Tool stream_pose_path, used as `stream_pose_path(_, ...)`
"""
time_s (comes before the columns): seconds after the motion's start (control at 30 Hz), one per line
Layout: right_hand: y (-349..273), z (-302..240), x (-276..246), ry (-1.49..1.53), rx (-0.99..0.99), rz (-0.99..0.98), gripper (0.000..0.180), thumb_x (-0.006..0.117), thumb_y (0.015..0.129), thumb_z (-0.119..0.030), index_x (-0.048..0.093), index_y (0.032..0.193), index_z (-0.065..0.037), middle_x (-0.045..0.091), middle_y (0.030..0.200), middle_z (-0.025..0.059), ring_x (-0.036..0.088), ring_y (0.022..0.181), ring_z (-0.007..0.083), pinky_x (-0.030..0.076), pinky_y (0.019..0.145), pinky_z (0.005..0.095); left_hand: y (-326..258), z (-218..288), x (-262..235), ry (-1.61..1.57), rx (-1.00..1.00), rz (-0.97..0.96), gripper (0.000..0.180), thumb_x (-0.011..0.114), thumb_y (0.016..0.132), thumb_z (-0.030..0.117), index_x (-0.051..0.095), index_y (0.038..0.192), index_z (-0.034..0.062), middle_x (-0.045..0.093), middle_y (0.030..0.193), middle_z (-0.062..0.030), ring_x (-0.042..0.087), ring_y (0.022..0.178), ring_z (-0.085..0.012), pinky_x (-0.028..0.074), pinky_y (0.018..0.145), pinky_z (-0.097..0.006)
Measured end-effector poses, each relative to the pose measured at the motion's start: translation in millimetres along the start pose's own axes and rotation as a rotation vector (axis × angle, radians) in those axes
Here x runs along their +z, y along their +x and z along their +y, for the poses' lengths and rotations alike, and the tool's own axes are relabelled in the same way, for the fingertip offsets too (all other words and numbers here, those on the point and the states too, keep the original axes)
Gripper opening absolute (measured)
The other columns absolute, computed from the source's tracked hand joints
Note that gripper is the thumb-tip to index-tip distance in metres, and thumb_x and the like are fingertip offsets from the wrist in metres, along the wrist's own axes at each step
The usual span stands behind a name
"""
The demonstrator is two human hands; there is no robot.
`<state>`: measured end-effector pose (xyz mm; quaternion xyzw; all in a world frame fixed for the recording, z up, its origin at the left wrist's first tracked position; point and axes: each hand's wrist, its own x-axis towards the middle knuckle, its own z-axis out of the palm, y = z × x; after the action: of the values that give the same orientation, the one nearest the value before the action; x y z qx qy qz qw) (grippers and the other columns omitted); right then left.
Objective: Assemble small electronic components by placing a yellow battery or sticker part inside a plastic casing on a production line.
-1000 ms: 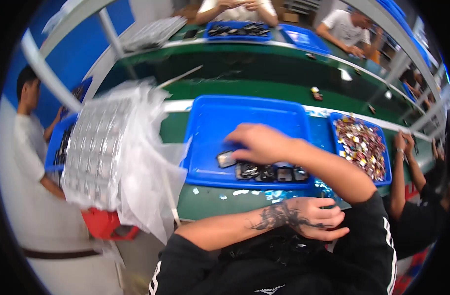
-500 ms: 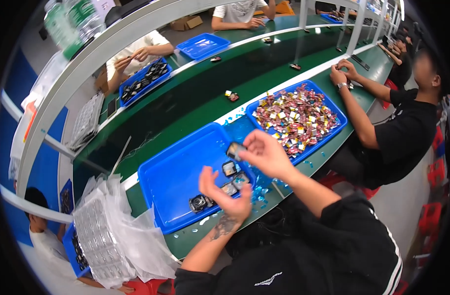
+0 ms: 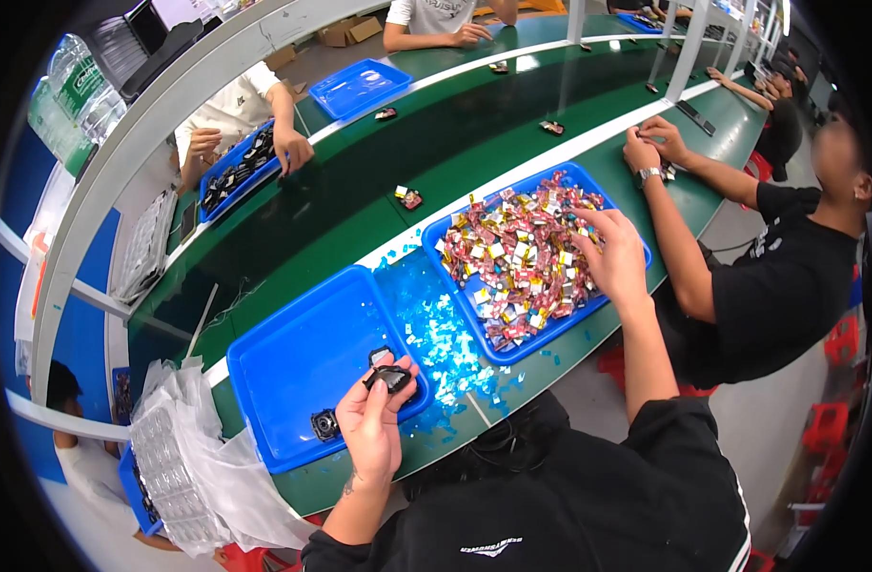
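My left hand [image 3: 374, 431] pinches a small black casing [image 3: 390, 377] with a glossy face, over the front right part of a blue tray [image 3: 298, 367]. Just behind those fingers another casing [image 3: 379, 357] shows in part. A black casing with a round, lens-like ring [image 3: 324, 425] lies at that tray's near side. My right hand [image 3: 619, 262] reaches over the right side of a second blue tray [image 3: 501, 357], thumb and fingers apart, fingertips at a heap of small pink, white and yellow parts [image 3: 527, 253]. I see nothing held in it.
Blue film scraps [image 3: 446, 348] litter the bench between both trays. Clear blister sheets and plastic bags [image 3: 183, 458] stand at the left. Loose parts [image 3: 409, 197] lie on the green belt [image 3: 350, 191]. A co-worker in black [image 3: 789, 248] sits close on my right; others sit across.
The casing my right hand held has left it; my left hand, earlier open, now grips one. My right hand has moved right to the parts heap. The whole view has shifted somewhat.
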<state>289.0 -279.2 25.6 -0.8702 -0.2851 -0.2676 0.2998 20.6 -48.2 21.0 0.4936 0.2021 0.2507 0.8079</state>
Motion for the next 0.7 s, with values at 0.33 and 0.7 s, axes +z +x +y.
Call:
stream_pose_path(0.33, 21, 57, 27, 0.161, 0.028, -0.368, 0.024, 0.067, 0.083, -0.009, 0.068, 0.107, -0.005, 0.064, 0.093, 0.0156, 0.063, 0.087, 0.0326, 0.05, 0.082, 0.0407, -14, 5, 10, -0.04, -0.081, 0.044, 0.044, 0.05, 0.097, 0.012, 0.04, 0.138, -0.0019, 0.066, 0.103, -0.0204, 0.066, 0.07, -0.0226, 0.056, 0.063, -0.031)
stream_pose_path(0.7, 28, 64, 36, 0.116, 0.101, -0.329, 0.012, 0.07, 0.078, -0.007, 0.066, 0.089, -0.005, 0.061, 0.087, 0.0122, 0.063, 0.079, 0.0288, 0.05, 0.072, 0.0404, -12, 3, 5, 0.053, -0.052, 0.024, 0.048, 0.051, 0.095, 0.009, 0.037, 0.141, 0.0036, 0.064, 0.109, -0.0202, 0.066, 0.075, -0.022, 0.056, 0.068, -0.032)
